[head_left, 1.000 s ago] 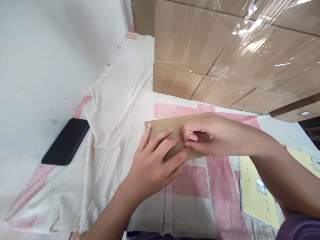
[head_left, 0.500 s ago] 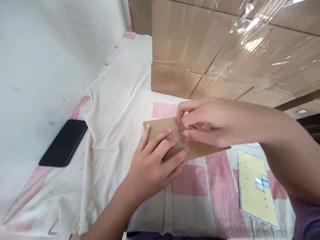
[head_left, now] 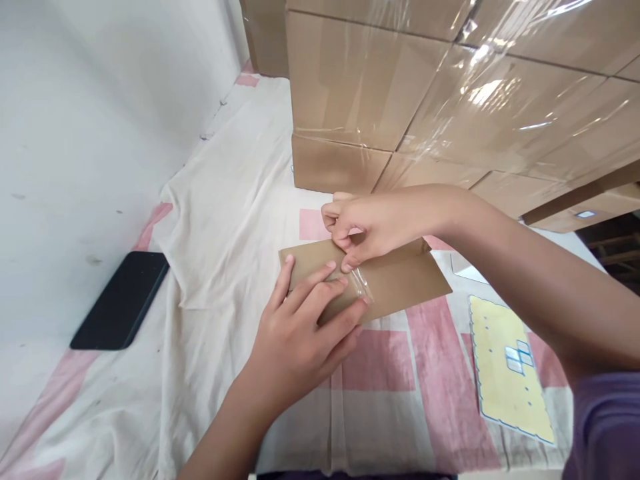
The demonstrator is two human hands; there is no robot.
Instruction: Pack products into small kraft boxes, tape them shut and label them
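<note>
Head view: a desk covered in rumpled cream cloth with pink blocks meets a scuffed white wall; a black rectangular smartphone lies beside that wall. Behind, brown cardboard boxes stand stacked in clear shiny plastic film, their contents hidden. In front lies a flat brown cardboard piece with a clear glossy strip. The left hand rests on it, fingers spread; the right hand curls at the strip's end, whether its grip is clamped I cannot tell.

Bright, soft light | glare on plastic wrap | thin glints on clear strip | edges stretched
</note>
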